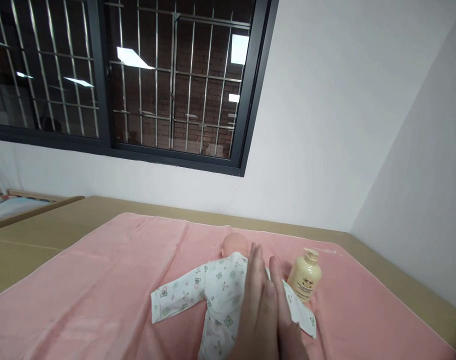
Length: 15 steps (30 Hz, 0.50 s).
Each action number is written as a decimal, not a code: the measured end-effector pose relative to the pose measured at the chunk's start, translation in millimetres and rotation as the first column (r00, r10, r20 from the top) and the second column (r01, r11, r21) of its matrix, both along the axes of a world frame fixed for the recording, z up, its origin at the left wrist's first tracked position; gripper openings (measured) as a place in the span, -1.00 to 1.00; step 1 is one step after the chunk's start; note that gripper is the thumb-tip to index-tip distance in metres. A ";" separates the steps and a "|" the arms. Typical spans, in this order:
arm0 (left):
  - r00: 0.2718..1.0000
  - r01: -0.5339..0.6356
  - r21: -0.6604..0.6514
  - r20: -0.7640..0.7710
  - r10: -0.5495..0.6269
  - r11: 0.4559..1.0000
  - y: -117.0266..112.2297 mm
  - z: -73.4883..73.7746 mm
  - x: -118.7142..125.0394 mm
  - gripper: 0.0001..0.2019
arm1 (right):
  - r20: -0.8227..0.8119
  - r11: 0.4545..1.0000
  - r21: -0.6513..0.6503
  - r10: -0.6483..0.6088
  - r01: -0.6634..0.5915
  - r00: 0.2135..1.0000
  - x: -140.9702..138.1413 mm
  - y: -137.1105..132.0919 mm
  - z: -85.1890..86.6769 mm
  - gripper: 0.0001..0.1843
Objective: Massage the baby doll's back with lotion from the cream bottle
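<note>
Pressing left grip (255, 315) and right grip (287, 317) together, palm against palm, with fingers extended and pointing toward the head end of a baby doll (224, 295). Slightly parted at the fingertips, and hiding the inner faces of the palms from view. Overlapping, as seen from the head, the right half of the doll's torso and part of its right-hand sleeve; not possible to tell any contact with the doll. Dressed, in the case of the doll, in a white long-sleeved garment with small printed figures, sleeves spread out to either side, and laid with the bald head farthest from the viewer.

To the right of the doll, just beside the sleeve and partly screened by it: a pale-yellow pump bottle (306, 277), with dark print on the front. Beneath the doll and spreading around it: a creased pink sheet (111, 280) with a pale edge, laid over a tan bench (36, 255). Beyond the doll's head: a white wall (306, 125). Above and to the left of the doll: a dark-framed window (246, 100), with metal bars (174, 80) seen through the glass.
</note>
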State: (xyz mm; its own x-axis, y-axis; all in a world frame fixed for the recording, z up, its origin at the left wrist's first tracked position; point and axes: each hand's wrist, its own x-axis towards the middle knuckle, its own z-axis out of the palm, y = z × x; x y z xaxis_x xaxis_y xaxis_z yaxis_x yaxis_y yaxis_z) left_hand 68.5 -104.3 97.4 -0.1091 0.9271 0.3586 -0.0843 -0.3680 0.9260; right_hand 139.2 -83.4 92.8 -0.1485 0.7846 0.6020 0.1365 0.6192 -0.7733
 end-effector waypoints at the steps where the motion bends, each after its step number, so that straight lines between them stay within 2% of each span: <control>1: 0.999 0.038 -0.002 -0.004 -0.038 0.999 -2.6 -1.4 3.9 -0.46 | -0.001 0.999 0.022 -0.032 0.032 0.999 2.2 1.9 -0.6 -0.17; 5: 0.960 0.281 0.075 -0.047 -0.278 0.957 -2.9 -5.7 6.3 -0.43 | -0.014 0.995 0.055 -0.077 0.078 0.997 3.0 5.0 -1.9 -0.21; 8: 0.915 0.399 0.111 -0.116 -0.387 0.910 -0.2 -9.2 1.0 -0.35 | -0.118 0.978 0.112 -0.161 0.174 0.980 1.1 8.2 0.5 -0.33; 10: 0.888 0.456 0.083 -0.107 -0.447 0.886 0.7 -8.9 -2.4 -0.32 | -0.181 0.930 0.228 -0.249 0.287 0.951 2.7 13.9 3.3 -0.37; 11: 0.875 0.482 0.064 -0.090 -0.476 0.874 1.0 -7.5 -4.0 -0.30 | -0.182 0.889 0.315 -0.287 0.332 0.941 4.6 17.7 4.8 -0.37; 13: 0.853 0.522 0.016 -0.047 -0.521 0.853 2.2 -2.5 -7.4 -0.28 | -0.118 0.803 0.475 -0.349 0.361 0.930 9.1 25.6 7.5 -0.36; 15: 0.833 0.554 -0.045 0.013 -0.554 0.831 4.7 2.9 -11.4 -0.25 | -0.034 0.772 0.528 -0.396 0.353 0.918 12.7 32.1 9.5 -0.36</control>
